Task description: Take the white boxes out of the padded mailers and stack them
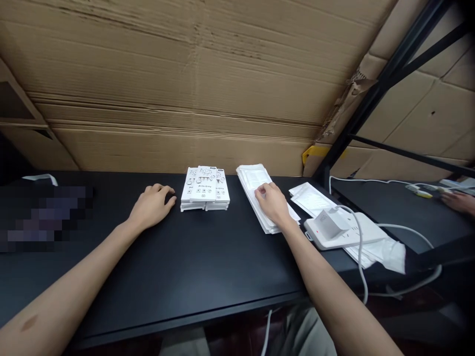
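Observation:
On the black table, my left hand (153,203) rests open, thumb and fingers apart, just left of the white boxes and not touching them. These thin white boxes (205,189), printed with black cartoon drawings and "Hello Kitty", lie in low piles side by side, one laid across the top. My right hand (273,201) lies over a stack of flat white packets (254,175). Its fingers are curled together on the top packet, and part of their grip is hidden by the hand itself.
Right of the stack are more white packets (309,198), partly under a white power strip (356,231) with a plugged-in charger (328,223) and a cable. Cardboard (185,99) walls the back. A black metal frame (374,99) stands right; beyond it shows another person's hand (459,200).

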Available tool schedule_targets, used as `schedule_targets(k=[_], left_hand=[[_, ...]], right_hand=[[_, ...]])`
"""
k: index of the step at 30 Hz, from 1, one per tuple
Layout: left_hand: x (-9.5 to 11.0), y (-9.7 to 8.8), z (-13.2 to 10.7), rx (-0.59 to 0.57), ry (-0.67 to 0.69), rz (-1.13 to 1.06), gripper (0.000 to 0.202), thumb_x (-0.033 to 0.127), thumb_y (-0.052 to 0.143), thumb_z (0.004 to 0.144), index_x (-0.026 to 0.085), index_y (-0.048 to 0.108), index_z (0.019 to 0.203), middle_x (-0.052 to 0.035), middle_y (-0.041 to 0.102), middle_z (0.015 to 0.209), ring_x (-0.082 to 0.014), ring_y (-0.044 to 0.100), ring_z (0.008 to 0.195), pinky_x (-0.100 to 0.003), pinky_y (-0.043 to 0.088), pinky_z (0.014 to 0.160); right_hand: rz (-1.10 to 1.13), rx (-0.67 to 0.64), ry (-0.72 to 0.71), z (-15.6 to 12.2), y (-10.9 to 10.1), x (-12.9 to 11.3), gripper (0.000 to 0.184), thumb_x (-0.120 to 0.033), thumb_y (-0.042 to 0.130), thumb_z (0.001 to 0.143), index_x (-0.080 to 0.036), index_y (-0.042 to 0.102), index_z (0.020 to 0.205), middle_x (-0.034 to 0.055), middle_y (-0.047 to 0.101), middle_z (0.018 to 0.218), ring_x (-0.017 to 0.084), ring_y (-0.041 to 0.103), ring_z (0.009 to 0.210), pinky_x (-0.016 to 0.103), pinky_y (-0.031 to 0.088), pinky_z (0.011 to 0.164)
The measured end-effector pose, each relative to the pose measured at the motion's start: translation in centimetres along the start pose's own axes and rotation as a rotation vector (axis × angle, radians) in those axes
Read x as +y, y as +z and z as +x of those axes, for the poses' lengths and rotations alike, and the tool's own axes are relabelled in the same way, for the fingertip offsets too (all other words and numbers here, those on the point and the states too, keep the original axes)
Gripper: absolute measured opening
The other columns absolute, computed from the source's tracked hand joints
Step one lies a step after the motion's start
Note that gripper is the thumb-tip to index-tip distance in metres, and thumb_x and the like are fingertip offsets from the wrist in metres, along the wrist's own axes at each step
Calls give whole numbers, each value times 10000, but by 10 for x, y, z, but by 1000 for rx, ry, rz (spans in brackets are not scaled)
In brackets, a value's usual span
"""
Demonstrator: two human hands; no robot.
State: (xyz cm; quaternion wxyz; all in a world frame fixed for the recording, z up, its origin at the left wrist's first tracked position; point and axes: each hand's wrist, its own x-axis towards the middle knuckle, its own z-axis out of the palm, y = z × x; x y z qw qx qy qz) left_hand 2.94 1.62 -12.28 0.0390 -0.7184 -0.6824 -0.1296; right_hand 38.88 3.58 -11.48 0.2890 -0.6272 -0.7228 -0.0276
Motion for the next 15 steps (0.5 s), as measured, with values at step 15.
schedule_targets(k=[15], left_hand=[[-2,1,1,5,7,-12,445,456,370,886,186,622,1134,-145,595,1199,-343,508,1143,-461,455,926]], right_hand=[[17,5,0,0,1,1,217,-326,465,926,-185,631,925,70,620,968,205,574,924,305,415,829]])
